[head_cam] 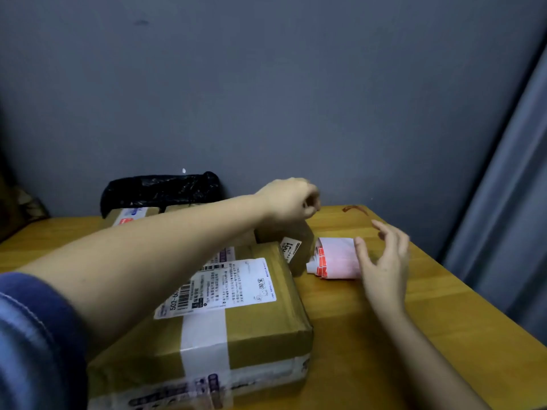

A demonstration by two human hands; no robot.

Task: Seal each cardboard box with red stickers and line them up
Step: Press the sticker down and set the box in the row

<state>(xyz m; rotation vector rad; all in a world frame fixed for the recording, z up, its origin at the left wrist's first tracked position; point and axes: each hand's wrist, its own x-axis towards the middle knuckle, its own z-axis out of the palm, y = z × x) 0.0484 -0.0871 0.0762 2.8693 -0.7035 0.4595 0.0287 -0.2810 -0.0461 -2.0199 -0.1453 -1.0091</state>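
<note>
A large taped cardboard box (236, 309) with a white shipping label lies in front of me on the wooden table (444, 306). Behind it stands a small cardboard box (297, 247). My left hand (288, 199) reaches across and hovers over the small box's top with fingers curled; nothing shows in them. A roll of red stickers (334, 258) on white backing lies just right of the small box. My right hand (381, 261) is beside the roll, fingers spread and relaxed, thumb at the roll's edge. Another box (133, 214) sits at the back.
A black plastic bag (159, 187) lies on the back box against the grey wall. A brown hair tie or band (355, 209) lies near the table's far right corner. The table's right edge runs diagonally, with a grey curtain (509, 202) beyond it.
</note>
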